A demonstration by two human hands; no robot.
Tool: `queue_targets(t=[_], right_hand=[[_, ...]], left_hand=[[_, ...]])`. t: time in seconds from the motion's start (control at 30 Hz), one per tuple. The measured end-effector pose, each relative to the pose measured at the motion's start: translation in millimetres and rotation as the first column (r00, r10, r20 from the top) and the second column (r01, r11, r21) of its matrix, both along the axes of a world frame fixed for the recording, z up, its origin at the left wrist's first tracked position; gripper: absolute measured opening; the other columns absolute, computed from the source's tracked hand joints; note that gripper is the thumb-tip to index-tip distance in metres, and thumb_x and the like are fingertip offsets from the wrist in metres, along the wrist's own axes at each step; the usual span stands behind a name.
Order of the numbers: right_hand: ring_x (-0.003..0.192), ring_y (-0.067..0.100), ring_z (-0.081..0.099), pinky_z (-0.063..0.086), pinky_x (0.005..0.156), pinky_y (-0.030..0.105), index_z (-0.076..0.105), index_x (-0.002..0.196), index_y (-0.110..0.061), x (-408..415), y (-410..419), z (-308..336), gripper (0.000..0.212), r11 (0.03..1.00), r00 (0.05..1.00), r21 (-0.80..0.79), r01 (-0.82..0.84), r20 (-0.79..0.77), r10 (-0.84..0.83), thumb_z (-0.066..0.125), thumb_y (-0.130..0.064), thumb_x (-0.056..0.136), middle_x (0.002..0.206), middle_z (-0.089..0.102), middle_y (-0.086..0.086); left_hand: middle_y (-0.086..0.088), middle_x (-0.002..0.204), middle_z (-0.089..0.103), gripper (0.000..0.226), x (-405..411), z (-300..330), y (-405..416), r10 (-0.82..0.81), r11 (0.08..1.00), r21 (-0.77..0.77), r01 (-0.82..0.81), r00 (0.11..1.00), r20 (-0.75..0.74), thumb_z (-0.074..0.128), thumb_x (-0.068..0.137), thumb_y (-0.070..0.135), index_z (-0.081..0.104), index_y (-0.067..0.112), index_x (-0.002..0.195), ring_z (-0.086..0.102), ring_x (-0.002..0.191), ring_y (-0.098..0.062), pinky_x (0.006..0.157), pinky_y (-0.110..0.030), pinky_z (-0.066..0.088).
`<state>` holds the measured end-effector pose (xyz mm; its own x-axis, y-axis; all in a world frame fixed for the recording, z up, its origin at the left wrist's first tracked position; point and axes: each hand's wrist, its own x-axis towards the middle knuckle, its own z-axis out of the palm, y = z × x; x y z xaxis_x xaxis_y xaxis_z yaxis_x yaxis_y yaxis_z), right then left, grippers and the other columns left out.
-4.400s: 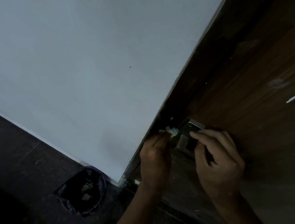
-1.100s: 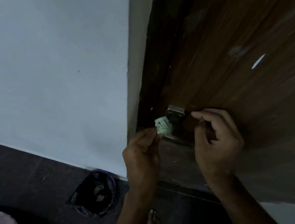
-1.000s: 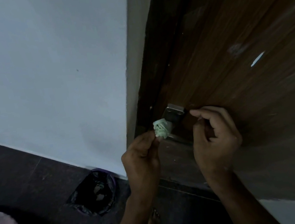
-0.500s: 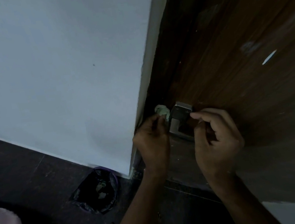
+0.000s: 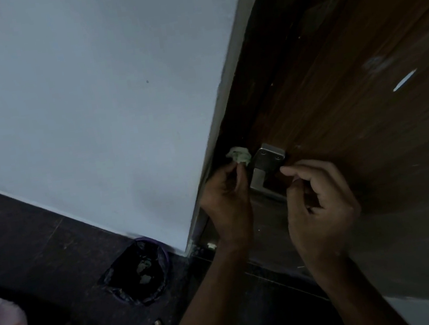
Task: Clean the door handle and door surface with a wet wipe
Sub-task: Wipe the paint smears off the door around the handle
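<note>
1. Head view is showing the left hand [image 5: 227, 204] pinching a balled-up wet wipe [image 5: 239, 156] between thumb and fingertips; its grip is closing tight on the wad, with the pale green bulk sticking out above the fingers.
2. I am seeing the wipe sitting just left of the metal handle plate [image 5: 269, 156], in the dark gap between the door edge and the wall [image 5: 88, 97]. A second ago it was lower, in front of the handle's lever; it is now working up along the plate's left side.
3. I am noting the right hand [image 5: 321, 208] hovering near the handle [image 5: 258, 181] with fingers loosely curled and nothing in them; its grip is half open. The index fingertip is pointing toward the plate's lower right corner, but I cannot tell whether it is touching.
4. I am judging that the cleaning is moving from the lever to the plate and the door edge, so the handle stage is well along.
5. I am observing the brown door surface [image 5: 366, 113] carrying a white streak [image 5: 404, 80] and pale smudges well away from the wipe; that part is looking untreated.
6. I am noting a lined bin [image 5: 138, 275] on the dark floor [image 5: 40, 242] below.
</note>
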<state>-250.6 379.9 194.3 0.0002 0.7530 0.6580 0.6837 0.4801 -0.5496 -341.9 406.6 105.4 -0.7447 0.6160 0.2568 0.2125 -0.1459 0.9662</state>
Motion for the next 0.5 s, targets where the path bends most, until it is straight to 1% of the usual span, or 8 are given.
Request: queue_targets(t=[0.07, 0.1, 0.2, 0.23, 0.3, 0.33, 0.4, 0.5], right_hand=[[0.088, 0.007, 0.062, 0.049, 0.078, 0.009, 0.074, 0.097, -0.001, 1.2, 0.1, 2.2, 0.022, 1.0, 1.0, 0.012, -0.004, 0.001, 0.003, 0.053, -0.002, 0.093, 0.101, 0.067, 0.008], [0.088, 0.005, 0.061, 0.048, 0.078, 0.008, 0.074, 0.097, -0.002, 2.4, 0.4, 3.3, 0.022, 1.0, 1.0, 0.021, -0.005, 0.005, 0.005, 0.053, -0.002, 0.093, 0.101, 0.066, 0.005], [0.088, 0.008, 0.063, 0.048, 0.079, 0.007, 0.074, 0.097, -0.003, 7.1, 0.3, 3.6, 0.022, 1.0, 1.0, 0.018, -0.003, 0.016, 0.002, 0.052, -0.002, 0.092, 0.102, 0.064, 0.001], [0.087, 0.01, 0.064, 0.048, 0.079, 0.007, 0.074, 0.096, -0.003, 8.4, 0.8, 3.0, 0.023, 1.0, 1.0, 0.018, 0.002, 0.018, -0.002, 0.052, -0.002, 0.092, 0.102, 0.064, 0.002], [0.085, 0.013, 0.064, 0.048, 0.078, 0.007, 0.075, 0.095, -0.001, 10.5, 2.1, 1.0, 0.023, 1.0, 0.999, 0.023, 0.011, 0.03, -0.011, 0.052, -0.002, 0.092, 0.1, 0.067, 0.006], [0.085, 0.013, 0.064, 0.048, 0.077, 0.008, 0.075, 0.095, -0.001, 11.8, 2.4, -0.2, 0.023, 1.0, 0.999, 0.019, 0.01, 0.038, -0.011, 0.052, -0.002, 0.092, 0.099, 0.068, 0.008], [0.084, 0.014, 0.064, 0.049, 0.076, 0.01, 0.075, 0.095, -0.002, 13.4, 2.4, -2.0, 0.022, 1.0, 0.999, 0.009, 0.005, 0.039, -0.005, 0.052, -0.001, 0.093, 0.1, 0.067, 0.007], [0.084, 0.011, 0.063, 0.047, 0.076, 0.008, 0.074, 0.096, -0.002, 13.2, 2.8, -3.2, 0.022, 1.0, 0.999, 0.005, -0.015, 0.037, 0.015, 0.052, -0.001, 0.093, 0.101, 0.064, 0.002]], left_hand=[[0.037, 0.08, 0.063, 0.009, 0.6, -11.2, 1.4, 0.021, 0.997, -0.078, -0.016, 0.998, 0.066, 0.076, 0.087, 0.01, 0.079, 0.015, 0.094, 0.066, 0.077, 0.016, 0.072, -0.006, 0.051], [0.034, 0.078, 0.064, 0.008, 0.6, -19.5, 0.8, 0.042, 0.989, -0.147, -0.024, 0.992, 0.12, 0.076, 0.086, 0.007, 0.08, 0.01, 0.093, 0.064, 0.073, 0.017, 0.071, -0.004, 0.048], [0.011, 0.078, 0.071, 0.009, -1.1, -40.6, -4.2, 0.117, 0.929, -0.37, 0.007, 0.942, 0.313, 0.077, 0.085, 0.006, 0.08, 0.003, 0.093, 0.061, 0.066, 0.004, 0.071, -0.011, 0.045], [0.008, 0.077, 0.07, 0.008, -2.8, -44.5, -4.1, 0.143, 0.913, -0.407, 0.025, 0.915, 0.377, 0.077, 0.083, 0.005, 0.08, 0.003, 0.09, 0.059, 0.063, 0.002, 0.067, -0.009, 0.046], [0.011, 0.068, 0.066, 0.009, -6.7, -46.8, -1.3, 0.183, 0.906, -0.418, 0.057, 0.84, 0.511, 0.077, 0.079, -0.001, 0.078, 0.008, 0.082, 0.056, 0.051, 0.012, 0.054, 0.002, 0.039], [0.011, 0.065, 0.065, 0.011, -6.9, -46.6, 0.2, 0.192, 0.91, -0.41, 0.069, 0.805, 0.561, 0.077, 0.078, -0.002, 0.077, 0.008, 0.08, 0.056, 0.048, 0.015, 0.051, 0.002, 0.038], [0.012, 0.064, 0.065, 0.009, -4.4, -40.6, 2.0, 0.198, 0.923, -0.382, 0.042, 0.8, 0.566, 0.077, 0.079, 0.0, 0.078, 0.009, 0.081, 0.056, 0.05, 0.019, 0.054, -0.001, 0.04], [0.026, 0.062, 0.063, 0.014, 3.9, -25.5, 4.3, 0.175, 0.96, -0.274, -0.065, 0.901, 0.396, 0.077, 0.083, 0.01, 0.075, 0.023, 0.08, 0.06, 0.063, 0.021, 0.06, 0.006, 0.037]])
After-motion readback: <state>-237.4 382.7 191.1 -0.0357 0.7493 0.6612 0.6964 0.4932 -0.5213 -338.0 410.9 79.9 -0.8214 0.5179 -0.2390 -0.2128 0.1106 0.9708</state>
